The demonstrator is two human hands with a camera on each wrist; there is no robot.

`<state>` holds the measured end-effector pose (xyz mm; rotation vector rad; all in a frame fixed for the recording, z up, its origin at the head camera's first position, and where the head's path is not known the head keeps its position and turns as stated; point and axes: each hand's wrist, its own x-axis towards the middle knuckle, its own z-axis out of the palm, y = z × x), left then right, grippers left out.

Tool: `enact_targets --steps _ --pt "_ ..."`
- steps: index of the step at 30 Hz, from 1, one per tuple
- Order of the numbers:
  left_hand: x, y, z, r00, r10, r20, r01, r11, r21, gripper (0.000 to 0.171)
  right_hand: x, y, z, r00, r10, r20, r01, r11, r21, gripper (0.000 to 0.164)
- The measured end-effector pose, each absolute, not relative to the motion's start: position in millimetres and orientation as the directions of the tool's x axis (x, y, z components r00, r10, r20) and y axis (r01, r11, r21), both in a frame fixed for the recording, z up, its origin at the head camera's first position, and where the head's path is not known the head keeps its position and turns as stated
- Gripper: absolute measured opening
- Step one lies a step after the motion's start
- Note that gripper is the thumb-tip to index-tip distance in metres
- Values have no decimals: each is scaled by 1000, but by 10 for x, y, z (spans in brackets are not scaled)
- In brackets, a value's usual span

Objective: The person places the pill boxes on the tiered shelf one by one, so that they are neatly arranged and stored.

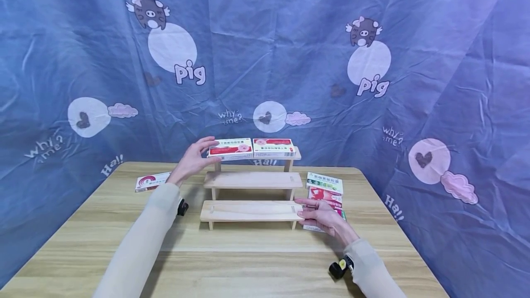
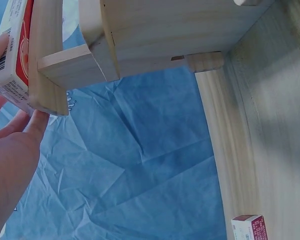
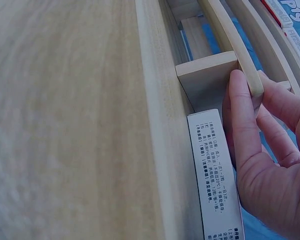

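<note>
Head | L hand (image 1: 192,161) grips red/wht box (image 1: 230,149) | R hand (image 1: 325,217) pinches btm shelf (image 1: 250,211) | cloth (image 1: 273,63): "pig", "Ha!!"

Soft shadows cross the brightly lit table (image 1: 248,266).

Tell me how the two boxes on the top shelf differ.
The left box has its red band along the front edge; the right box has it along the back. The pink round design sits toward the left box's right end but the right box's left end. The left hand grips the left box; no hand touches the right box. Both rest on the top shelf.
</note>
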<state>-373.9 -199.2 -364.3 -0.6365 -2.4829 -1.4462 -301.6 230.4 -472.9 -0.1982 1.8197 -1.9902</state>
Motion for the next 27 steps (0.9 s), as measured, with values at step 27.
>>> enact_targets --steps 27 --pt "-3805 -1971 -3655 -919 234 316 393 511 764 69 -3038 2289 -4755 -896 -410 -172 211 -50 -976 58"
